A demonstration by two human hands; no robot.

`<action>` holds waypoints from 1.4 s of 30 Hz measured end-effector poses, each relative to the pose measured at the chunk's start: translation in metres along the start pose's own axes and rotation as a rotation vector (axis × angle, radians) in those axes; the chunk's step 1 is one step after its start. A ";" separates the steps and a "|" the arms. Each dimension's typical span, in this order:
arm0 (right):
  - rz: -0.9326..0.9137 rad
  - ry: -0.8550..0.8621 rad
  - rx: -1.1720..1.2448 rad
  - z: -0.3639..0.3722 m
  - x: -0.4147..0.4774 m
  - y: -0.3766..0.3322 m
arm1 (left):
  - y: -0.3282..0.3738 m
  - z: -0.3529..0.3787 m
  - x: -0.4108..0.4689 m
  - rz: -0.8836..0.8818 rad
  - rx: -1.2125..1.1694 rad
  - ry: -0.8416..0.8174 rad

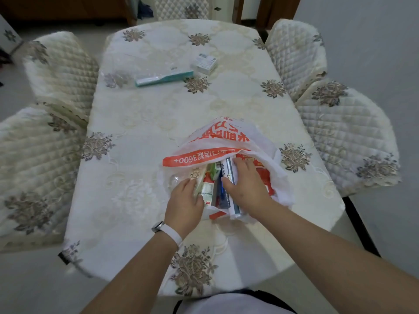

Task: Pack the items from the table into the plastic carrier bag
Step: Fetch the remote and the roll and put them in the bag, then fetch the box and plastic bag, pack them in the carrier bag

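The carrier bag (223, 141) lies near on the table (140, 132); the long box (164, 77) and small box (204, 62) (side by side) lie beyond.
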State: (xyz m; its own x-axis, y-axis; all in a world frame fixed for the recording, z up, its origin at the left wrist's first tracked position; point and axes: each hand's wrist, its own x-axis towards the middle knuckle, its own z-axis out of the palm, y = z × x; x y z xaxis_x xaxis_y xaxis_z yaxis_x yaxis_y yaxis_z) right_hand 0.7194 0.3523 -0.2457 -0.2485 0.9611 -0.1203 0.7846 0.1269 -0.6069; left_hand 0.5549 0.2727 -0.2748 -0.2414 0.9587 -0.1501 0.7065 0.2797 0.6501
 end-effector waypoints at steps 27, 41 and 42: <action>-0.762 -0.058 -0.389 -0.007 -0.157 -0.073 | -0.015 -0.102 -0.204 0.155 0.446 0.378; -1.029 -0.101 -0.483 0.150 -0.207 -0.268 | -0.215 -0.235 -0.298 0.012 0.529 0.591; -1.049 -0.102 -0.489 0.165 -0.211 -0.286 | -0.234 -0.247 -0.303 0.007 0.538 0.592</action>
State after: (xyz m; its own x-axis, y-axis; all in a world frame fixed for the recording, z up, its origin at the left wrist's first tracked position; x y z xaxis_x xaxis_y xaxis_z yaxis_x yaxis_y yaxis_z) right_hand 0.4535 0.0732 -0.1762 -0.9335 0.3070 0.1853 0.2968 0.9515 -0.0812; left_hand 0.2983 -0.0959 -0.1979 -0.4423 0.8165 0.3711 0.8968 0.4047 0.1786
